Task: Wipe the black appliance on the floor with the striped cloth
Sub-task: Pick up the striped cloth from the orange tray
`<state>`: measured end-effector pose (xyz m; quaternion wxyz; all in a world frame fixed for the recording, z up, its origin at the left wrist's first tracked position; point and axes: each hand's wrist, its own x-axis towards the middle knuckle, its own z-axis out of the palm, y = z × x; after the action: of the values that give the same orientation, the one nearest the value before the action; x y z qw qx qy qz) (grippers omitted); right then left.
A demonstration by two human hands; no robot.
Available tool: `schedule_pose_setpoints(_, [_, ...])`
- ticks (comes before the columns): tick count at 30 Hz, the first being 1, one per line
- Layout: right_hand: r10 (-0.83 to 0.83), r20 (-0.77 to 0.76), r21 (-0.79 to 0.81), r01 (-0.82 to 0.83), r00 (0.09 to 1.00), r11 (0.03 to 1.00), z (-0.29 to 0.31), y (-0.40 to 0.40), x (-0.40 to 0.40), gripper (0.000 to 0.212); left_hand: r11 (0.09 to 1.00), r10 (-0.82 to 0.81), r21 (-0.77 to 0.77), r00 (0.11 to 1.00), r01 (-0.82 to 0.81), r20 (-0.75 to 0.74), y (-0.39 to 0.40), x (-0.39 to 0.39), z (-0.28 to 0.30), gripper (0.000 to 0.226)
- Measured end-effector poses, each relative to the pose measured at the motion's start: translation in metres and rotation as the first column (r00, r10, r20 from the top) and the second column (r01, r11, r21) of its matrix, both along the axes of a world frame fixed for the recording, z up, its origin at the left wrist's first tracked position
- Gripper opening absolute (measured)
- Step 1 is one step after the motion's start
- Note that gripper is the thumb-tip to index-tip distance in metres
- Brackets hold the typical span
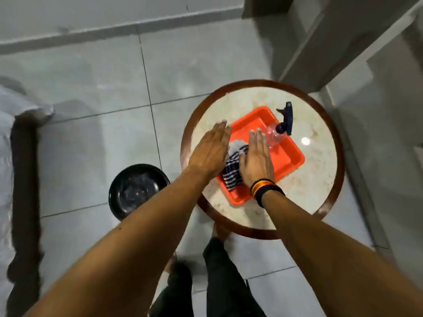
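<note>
While the black appliance sits untouched on the tiled floor just left of a round table, the striped cloth lies bunched in an orange tray on the tabletop beside a spray bottle. Both hands hover flat over the tray, fingers extended: the left hand grips nothing, the right hand rests at the cloth's edge without closing on it. By all appearances wiping has not begun; pickup comes first.

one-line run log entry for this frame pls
phase: pre-grasp | left hand, right hand: flat over striped cloth | cloth: in orange tray | black appliance: floor, untouched
</note>
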<state>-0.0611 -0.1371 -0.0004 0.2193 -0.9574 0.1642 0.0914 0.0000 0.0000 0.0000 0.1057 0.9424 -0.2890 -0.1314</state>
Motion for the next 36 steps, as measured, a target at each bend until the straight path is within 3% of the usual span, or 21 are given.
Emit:
schedule_pose_setpoints(2, [-0.056, -0.100, 0.042, 0.060, 0.993, 0.997, -0.026, -0.003, -0.003, 0.063, 0.999, 0.042, 0.038, 0.994, -0.038, -0.105, -0.010, 0.001, -0.022, 0.057])
schedule_pose_setpoints(6, [-0.196, -0.270, 0.063, 0.221, 0.943, 0.973, -0.073, 0.001, -0.011, 0.069, 0.984, 0.141, 0.131, 0.975, -0.119, -0.174, -0.031, -0.002, -0.067, 0.047])
schedule_pose_setpoints(11, [-0.286, -0.206, -0.058, 0.280, 0.936, 0.958, -0.094, 0.005, -0.002, 0.064, 0.953, 0.242, 0.218, 0.962, -0.210, -0.130, -0.049, 0.003, -0.091, 0.049])
schedule_pose_setpoints(13, [-0.285, -0.178, -0.021, 0.286, 0.942, 0.958, -0.099, 0.004, 0.004, 0.062, 0.948, 0.285, 0.184, 0.951, -0.260, -0.123, -0.051, 0.004, -0.092, 0.044])
schedule_pose_setpoints(15, [-0.311, -0.160, 0.111, 0.330, 0.937, 0.937, -0.099, 0.001, 0.009, 0.051, 0.946, 0.320, 0.116, 0.933, -0.304, -0.165, -0.047, 0.004, -0.087, 0.041])
schedule_pose_setpoints(18, [-0.382, -0.041, 0.238, 0.380, 0.923, 0.894, -0.081, 0.004, 0.012, 0.038, 0.921, 0.366, -0.064, 0.911, -0.383, -0.189, -0.027, 0.001, -0.066, 0.041])
schedule_pose_setpoints(22, [-0.454, 0.129, 0.392, 0.375, 0.882, 0.840, -0.044, 0.010, 0.017, 0.042, 0.830, 0.474, -0.256, 0.869, -0.495, -0.141, 0.005, 0.002, -0.023, 0.029])
schedule_pose_setpoints(26, [-0.376, 0.132, 0.546, 0.249, 0.917, 0.800, 0.005, 0.064, 0.034, 0.031, 0.680, 0.615, -0.371, 0.767, -0.633, -0.181, 0.079, -0.002, 0.010, 0.025])
schedule_pose_setpoints(29, [-0.281, 0.112, 0.553, 0.175, 0.953, 0.815, 0.008, 0.125, 0.042, 0.027, 0.579, 0.718, -0.334, 0.659, -0.744, -0.223, 0.145, -0.016, 0.012, 0.022])
schedule_pose_setpoints(36, [0.134, -0.092, 0.408, -0.086, 0.987, 0.909, -0.068, 0.263, 0.034, 0.029, 0.250, 0.875, -0.150, 0.290, -0.957, -0.388, 0.267, -0.084, -0.081, 0.023])
